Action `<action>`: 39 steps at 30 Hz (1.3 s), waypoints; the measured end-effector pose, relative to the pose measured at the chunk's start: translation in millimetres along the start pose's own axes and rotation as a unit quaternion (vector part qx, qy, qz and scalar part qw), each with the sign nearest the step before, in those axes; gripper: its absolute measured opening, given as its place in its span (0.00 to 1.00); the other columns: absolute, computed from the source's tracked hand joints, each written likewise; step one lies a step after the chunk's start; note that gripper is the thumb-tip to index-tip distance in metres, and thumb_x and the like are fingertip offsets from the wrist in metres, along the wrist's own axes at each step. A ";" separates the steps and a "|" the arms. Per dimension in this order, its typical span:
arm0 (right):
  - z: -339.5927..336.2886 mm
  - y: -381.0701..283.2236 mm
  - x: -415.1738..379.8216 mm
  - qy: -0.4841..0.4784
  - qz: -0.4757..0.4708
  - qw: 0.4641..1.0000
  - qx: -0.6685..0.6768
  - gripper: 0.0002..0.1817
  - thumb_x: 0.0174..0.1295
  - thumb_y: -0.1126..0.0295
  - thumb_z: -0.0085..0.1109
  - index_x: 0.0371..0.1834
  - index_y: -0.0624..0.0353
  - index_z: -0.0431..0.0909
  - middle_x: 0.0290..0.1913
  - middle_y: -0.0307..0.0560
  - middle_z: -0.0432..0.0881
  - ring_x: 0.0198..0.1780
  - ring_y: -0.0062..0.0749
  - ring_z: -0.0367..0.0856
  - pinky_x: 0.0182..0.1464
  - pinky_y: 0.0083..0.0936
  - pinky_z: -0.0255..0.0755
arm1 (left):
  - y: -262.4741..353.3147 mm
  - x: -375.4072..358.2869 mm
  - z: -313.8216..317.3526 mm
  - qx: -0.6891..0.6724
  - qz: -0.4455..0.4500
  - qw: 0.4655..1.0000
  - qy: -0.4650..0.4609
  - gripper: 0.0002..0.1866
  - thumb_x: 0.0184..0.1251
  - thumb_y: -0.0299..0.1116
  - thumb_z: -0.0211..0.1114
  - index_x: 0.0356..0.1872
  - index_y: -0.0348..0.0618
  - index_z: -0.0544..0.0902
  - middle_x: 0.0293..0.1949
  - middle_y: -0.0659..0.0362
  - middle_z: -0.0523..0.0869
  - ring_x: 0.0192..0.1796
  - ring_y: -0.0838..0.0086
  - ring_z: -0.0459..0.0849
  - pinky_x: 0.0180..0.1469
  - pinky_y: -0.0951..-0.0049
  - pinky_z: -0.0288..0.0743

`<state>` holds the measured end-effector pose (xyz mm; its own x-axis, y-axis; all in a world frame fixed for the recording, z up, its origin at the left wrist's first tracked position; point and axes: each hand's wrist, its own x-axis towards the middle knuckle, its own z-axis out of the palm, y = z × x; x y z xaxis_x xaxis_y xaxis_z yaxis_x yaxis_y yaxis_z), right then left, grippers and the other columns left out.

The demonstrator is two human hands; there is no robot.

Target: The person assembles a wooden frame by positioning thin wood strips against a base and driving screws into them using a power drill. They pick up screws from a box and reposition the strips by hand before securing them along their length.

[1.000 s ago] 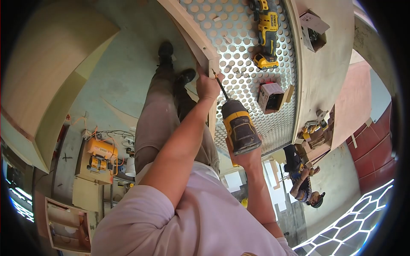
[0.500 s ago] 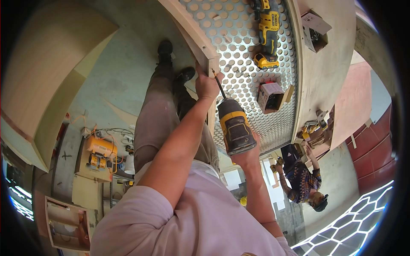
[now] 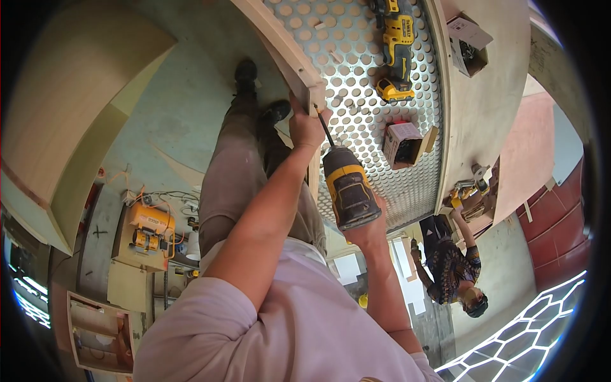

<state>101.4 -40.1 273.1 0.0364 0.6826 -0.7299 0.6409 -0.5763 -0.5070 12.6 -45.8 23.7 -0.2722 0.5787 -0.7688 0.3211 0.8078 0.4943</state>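
Note:
My right hand [image 3: 369, 230] is wrapped round the grip of a yellow and black cordless drill [image 3: 349, 188]. The drill's long bit points up and left, its tip at a screw [image 3: 316, 107] by the end of a wooden frame piece [image 3: 289, 54]. Just below that end, my left hand [image 3: 306, 129] holds the wood, its fingers partly hidden behind it. Beside the frame lies a perforated metal sheet [image 3: 356, 67] with round holes.
On the perforated sheet are a yellow and black power tool [image 3: 398, 51] and an open small box [image 3: 402, 145]. Another open box [image 3: 470, 46] stands on the curved wooden panel [image 3: 487, 95]. A co-worker [image 3: 452, 264] holds a tool at lower right. An orange machine [image 3: 151, 219] stands at left.
The co-worker has shifted, with one arm stretched toward the tools on the panel. My hands and the drill have barely moved, only slightly left in view.

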 end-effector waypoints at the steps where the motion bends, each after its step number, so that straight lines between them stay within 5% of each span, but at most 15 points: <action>1: 0.4 -0.5 0.4 -0.001 0.000 1.000 -0.008 0.20 0.51 0.71 0.75 0.48 0.60 0.82 0.36 0.51 0.89 0.38 0.48 0.91 0.40 0.34 0.84 | -1.3 0.8 1.0 0.003 0.005 1.000 0.001 0.59 0.53 0.45 0.78 0.81 0.42 0.49 0.44 0.37 0.90 0.48 0.40 0.89 0.48 0.49 0.84; 18: 6.4 13.2 -0.2 0.020 0.040 0.999 -0.005 0.26 0.46 0.71 0.77 0.51 0.60 0.82 0.36 0.51 0.90 0.40 0.49 0.92 0.42 0.36 0.84 | 27.2 -10.0 4.4 0.050 -0.053 0.997 0.027 0.54 0.58 0.42 0.74 0.81 0.41 0.48 0.47 0.37 0.89 0.47 0.38 0.88 0.50 0.46 0.82; 21: 9.4 38.0 10.8 0.017 0.038 0.999 -0.026 0.23 0.47 0.72 0.76 0.50 0.60 0.83 0.36 0.50 0.90 0.38 0.48 0.91 0.42 0.35 0.84 | 21.3 -8.9 4.4 0.065 -0.037 0.997 0.024 0.54 0.58 0.42 0.72 0.80 0.39 0.48 0.46 0.37 0.89 0.46 0.38 0.88 0.50 0.46 0.83; 24: -0.3 50.5 7.2 0.048 -0.062 0.993 -0.086 0.20 0.50 0.71 0.74 0.47 0.60 0.84 0.35 0.48 0.90 0.37 0.45 0.90 0.42 0.35 0.83 | 18.5 -10.0 2.8 0.031 -0.032 0.999 0.017 0.55 0.55 0.42 0.71 0.80 0.38 0.49 0.46 0.36 0.89 0.46 0.38 0.89 0.49 0.46 0.83; 32: 2.5 59.3 -31.6 0.040 0.023 0.998 0.046 0.12 0.55 0.70 0.72 0.42 0.57 0.85 0.38 0.48 0.88 0.37 0.44 0.89 0.41 0.35 0.81 | 5.7 -5.4 6.6 0.030 -0.007 0.999 0.028 0.56 0.54 0.43 0.74 0.80 0.38 0.50 0.44 0.37 0.89 0.46 0.41 0.90 0.48 0.50 0.85; 39: 11.6 67.4 -30.4 0.048 -0.100 0.992 -0.057 0.10 0.49 0.73 0.72 0.35 0.58 0.85 0.31 0.46 0.86 0.31 0.40 0.88 0.36 0.30 0.79 | 3.2 -4.5 -6.7 -0.003 0.008 1.000 -0.025 0.59 0.53 0.45 0.76 0.80 0.33 0.50 0.47 0.36 0.89 0.50 0.43 0.89 0.52 0.55 0.84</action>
<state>134.6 -104.9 255.8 -0.0305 0.8210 -0.5701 0.7248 -0.3746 -0.5782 8.8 -45.0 31.5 -0.2207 0.5854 -0.7801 0.3205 0.7989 0.5089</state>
